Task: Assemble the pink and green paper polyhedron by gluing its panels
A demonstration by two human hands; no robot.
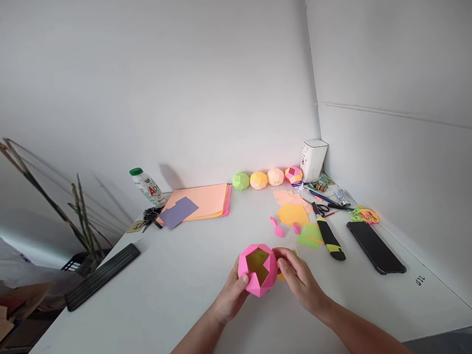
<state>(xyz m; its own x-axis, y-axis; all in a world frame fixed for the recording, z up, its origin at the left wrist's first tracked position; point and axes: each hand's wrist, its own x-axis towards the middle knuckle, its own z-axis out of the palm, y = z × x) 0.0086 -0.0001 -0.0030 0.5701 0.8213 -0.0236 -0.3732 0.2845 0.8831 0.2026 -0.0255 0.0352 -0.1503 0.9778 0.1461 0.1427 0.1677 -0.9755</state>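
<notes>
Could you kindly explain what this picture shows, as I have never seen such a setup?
There is no machine here: one camera, worn on a person's head, looks forward and down. The left hand holds a pink paper ball with a jagged opening; the right hand is at the ball's right side. On the white table lie coloured paper sheets, a utility knife and a black phone, with four more paper balls in a row near the wall.

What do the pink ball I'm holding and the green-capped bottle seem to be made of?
The pink ball looks like matte paper or thin card: flat facets, sharp creases, thin open edges. The bottle is probably smooth plastic, judging by its rounded, printed white body, though I can't be certain.
</notes>
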